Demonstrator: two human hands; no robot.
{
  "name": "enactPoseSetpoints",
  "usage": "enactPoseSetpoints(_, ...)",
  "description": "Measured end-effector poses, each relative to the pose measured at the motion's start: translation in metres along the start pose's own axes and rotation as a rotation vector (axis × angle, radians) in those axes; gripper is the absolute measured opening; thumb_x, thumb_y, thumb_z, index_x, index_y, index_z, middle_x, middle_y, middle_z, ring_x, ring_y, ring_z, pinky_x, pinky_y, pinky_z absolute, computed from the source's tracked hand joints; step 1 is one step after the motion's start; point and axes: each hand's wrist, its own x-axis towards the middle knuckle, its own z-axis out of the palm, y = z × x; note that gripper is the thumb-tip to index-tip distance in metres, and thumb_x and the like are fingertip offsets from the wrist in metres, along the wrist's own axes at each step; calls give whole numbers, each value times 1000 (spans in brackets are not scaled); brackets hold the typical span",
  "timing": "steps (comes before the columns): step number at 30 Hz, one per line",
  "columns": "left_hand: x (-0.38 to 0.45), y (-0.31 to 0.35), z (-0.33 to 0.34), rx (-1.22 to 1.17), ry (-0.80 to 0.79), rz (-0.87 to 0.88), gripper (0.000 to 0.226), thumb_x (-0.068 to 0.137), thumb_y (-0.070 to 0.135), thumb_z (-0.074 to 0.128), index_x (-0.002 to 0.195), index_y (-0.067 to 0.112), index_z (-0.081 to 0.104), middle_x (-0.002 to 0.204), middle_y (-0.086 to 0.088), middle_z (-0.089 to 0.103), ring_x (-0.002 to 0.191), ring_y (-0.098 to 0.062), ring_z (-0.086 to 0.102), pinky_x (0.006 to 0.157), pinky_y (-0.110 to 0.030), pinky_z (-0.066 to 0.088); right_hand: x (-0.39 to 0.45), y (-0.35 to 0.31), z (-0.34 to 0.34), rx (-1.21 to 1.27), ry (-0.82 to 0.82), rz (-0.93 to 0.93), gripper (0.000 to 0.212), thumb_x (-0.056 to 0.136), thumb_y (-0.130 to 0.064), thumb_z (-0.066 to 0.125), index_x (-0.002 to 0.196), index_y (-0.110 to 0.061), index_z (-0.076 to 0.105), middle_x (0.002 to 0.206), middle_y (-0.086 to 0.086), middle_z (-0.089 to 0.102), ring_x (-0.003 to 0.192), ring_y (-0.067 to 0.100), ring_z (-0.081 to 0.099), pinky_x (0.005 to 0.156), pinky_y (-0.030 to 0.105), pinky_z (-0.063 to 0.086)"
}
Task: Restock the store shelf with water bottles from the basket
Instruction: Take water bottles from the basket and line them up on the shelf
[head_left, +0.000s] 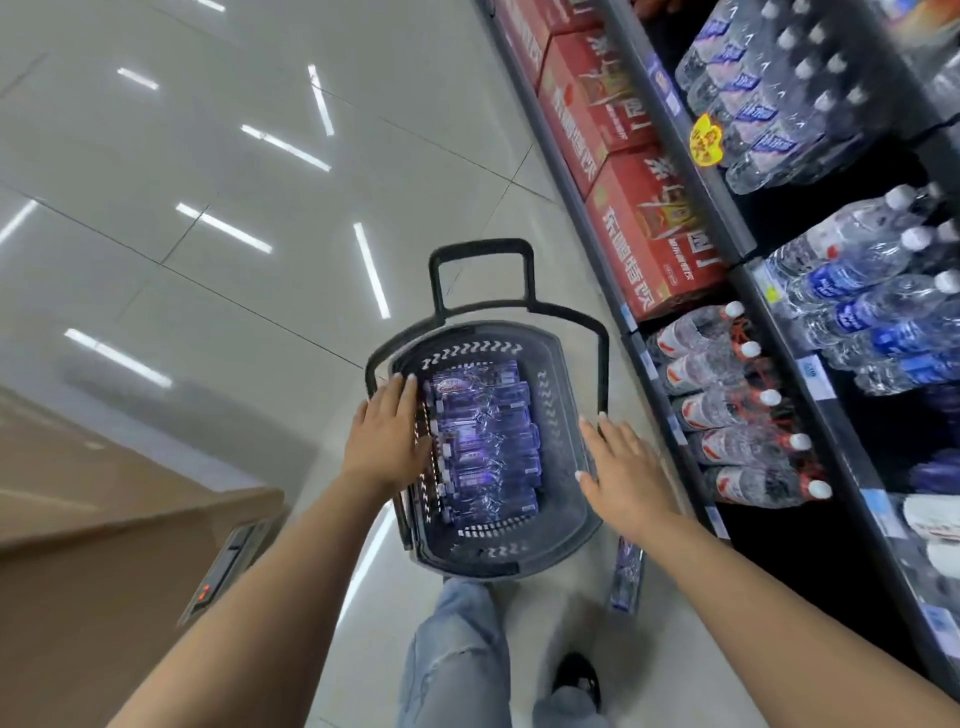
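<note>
A dark grey shopping basket (558, 364) with a black pull handle stands on the floor in front of me. Inside lies a shrink-wrapped pack of water bottles (483, 441) with blue-purple labels. My left hand (387, 436) reaches over the basket's left rim, fingers straight, at the pack's left edge. My right hand (623, 467) hovers flat over the right rim, fingers spread, holding nothing. The store shelf (748, 249) runs along the right, stocked with bottled water.
Red cartons (649, 234) fill the lowest shelf level farther along. Red-labelled bottle packs (727, 405) lie beside the basket. One bottle (626, 571) lies on the floor by the shelf base. A brown cardboard box (104, 571) stands at left. My legs are below the basket.
</note>
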Motion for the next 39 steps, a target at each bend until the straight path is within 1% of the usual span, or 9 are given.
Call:
enactPoseSetpoints(6, 0, -8, 12, -10, -61, -57, 71, 94, 40, 48, 151, 13, 17, 156, -13, 22, 143, -30, 22, 118, -44, 17, 19, 3, -1, -15, -34, 10, 64, 99, -39, 35, 152, -24, 1, 160, 6, 1, 147, 25, -1, 118, 39, 6)
enactPoseSetpoints(18, -25, 32, 8, -76, -41, -99, 68, 95, 38, 48, 151, 11, 19, 155, -12, 26, 141, -30, 25, 118, -40, 19, -1, 20, -1, 31, -31, -27, 64, 99, -38, 36, 152, -25, 2, 160, 3, 3, 147, 23, -2, 119, 40, 4)
enactPoseSetpoints(24, -56, 98, 12, -83, -1, -68, 67, 95, 38, 49, 150, 11, 22, 152, -10, 31, 138, -29, 32, 114, -40, 26, -37, 67, 7, 94, 45, -75, 64, 97, -37, 40, 152, -23, 9, 158, 3, 16, 147, 23, 6, 119, 41, 9)
enactPoseSetpoints(28, -81, 165, 27, -102, 59, 9, 62, 94, 35, 53, 146, 8, 33, 148, -12, 38, 133, -32, 37, 110, -39, 30, -78, 121, 18, 133, 81, -122, 62, 97, -36, 42, 151, -21, 16, 156, 6, 23, 146, 25, 12, 119, 40, 10)
enactPoseSetpoints(32, -101, 231, 52, -123, 93, 108, 58, 92, 31, 59, 141, 5, 42, 142, -14, 45, 128, -34, 43, 106, -40, 35, -120, 180, 35, 128, 190, -167, 59, 92, -33, 49, 146, -16, 33, 145, 10, 41, 139, 32, 28, 116, 42, 20)
enactPoseSetpoints(34, -107, 255, 66, -134, 102, 156, 55, 89, 29, 61, 136, 3, 48, 136, -16, 51, 122, -36, 49, 102, -39, 38, -136, 204, 44, 141, 207, -155, 62, 91, -31, 54, 147, -16, 32, 145, 11, 41, 140, 32, 27, 115, 42, 20)
enactPoseSetpoints(36, -109, 274, 79, -122, 115, 198, 55, 87, 35, 56, 132, 3, 52, 131, -15, 54, 116, -36, 53, 97, -39, 42, -145, 221, 55, 150, 214, -140, 63, 93, -32, 53, 148, -18, 28, 149, 10, 36, 142, 30, 24, 116, 40, 16)
enactPoseSetpoints(38, -108, 285, 93, -98, 125, 244, 59, 85, 42, 46, 131, 6, 53, 132, -13, 54, 116, -34, 54, 96, -40, 43, -147, 234, 72, 167, 240, -132, 60, 92, -34, 50, 147, -17, 31, 149, 10, 37, 141, 30, 26, 116, 41, 16)
enactPoseSetpoints(39, -105, 287, 99, -91, 127, 254, 59, 86, 42, 45, 133, 7, 52, 134, -11, 53, 118, -33, 52, 97, -40, 43, -146, 239, 81, 176, 262, -130, 60, 91, -35, 49, 146, -16, 35, 148, 11, 40, 140, 32, 29, 115, 42, 19)
